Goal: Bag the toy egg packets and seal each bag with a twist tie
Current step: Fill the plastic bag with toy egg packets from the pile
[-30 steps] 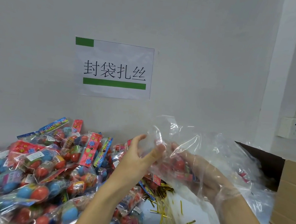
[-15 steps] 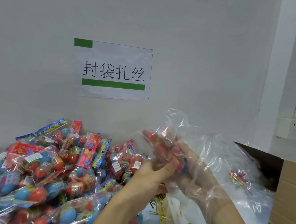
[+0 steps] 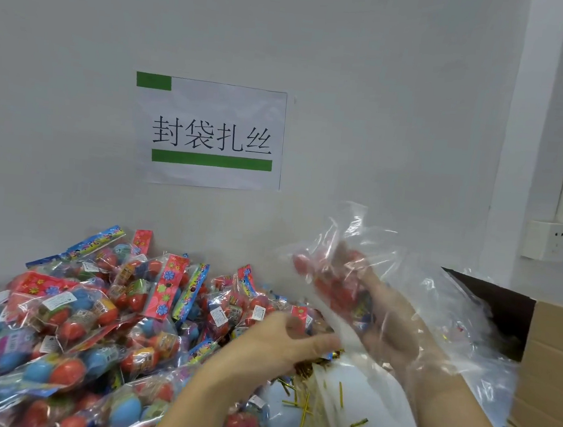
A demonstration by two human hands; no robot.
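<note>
My right hand [image 3: 390,323] is inside a clear plastic bag [image 3: 437,297] that covers it down past the wrist. It holds a toy egg packet [image 3: 332,280] with red eggs, raised in front of the wall. My left hand [image 3: 278,342] is lower and to the left, fingers curled, pinching the bag's open edge near my right palm. A big pile of toy egg packets [image 3: 91,315] with red and blue eggs fills the left of the table. Gold twist ties [image 3: 306,374] lie bundled under my hands.
An open cardboard box [image 3: 553,377] stands at the right edge. Loose twist ties [image 3: 358,423] and flat clear bags [image 3: 339,415] lie on the white table between my forearms. A paper sign [image 3: 212,134] hangs on the wall, and a socket strip [image 3: 559,240] at right.
My left hand dropped from the bag's mouth to its lower edge. My right hand pushed the packet higher and deeper into the bag.
</note>
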